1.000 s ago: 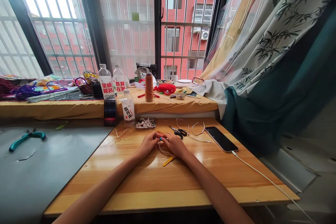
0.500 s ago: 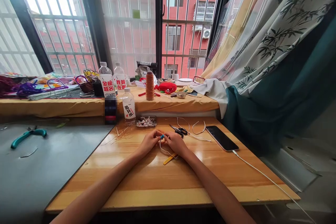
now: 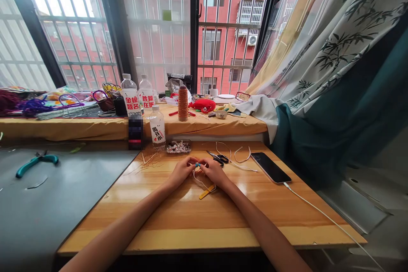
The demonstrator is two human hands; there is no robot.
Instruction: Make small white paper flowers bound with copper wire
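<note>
My left hand (image 3: 184,171) and my right hand (image 3: 211,171) meet fingertip to fingertip above the wooden table. Both are closed in a pinch. A thin white cord (image 3: 198,182) hangs from between them and loops down toward a short yellow strip (image 3: 207,192) lying beneath my right hand. Small bright blue spots show where the thumbs meet; whether they are nails or a tiny piece is too small to tell. Just beyond my right hand lie black-handled scissors (image 3: 220,159). The fingers hide most of what they hold.
A clear tray of small pieces (image 3: 178,147), a water bottle (image 3: 157,127) and thin brown strands (image 3: 147,162) lie behind my hands. White cord pieces (image 3: 244,155) and a charging phone (image 3: 270,168) are on the right. Teal pliers (image 3: 36,163) rest on the grey surface at left.
The view has shifted slightly, moving the background a little right. My fingertips have changed position a little, with two blue spots now showing side by side. The cord still hangs from my hands.
</note>
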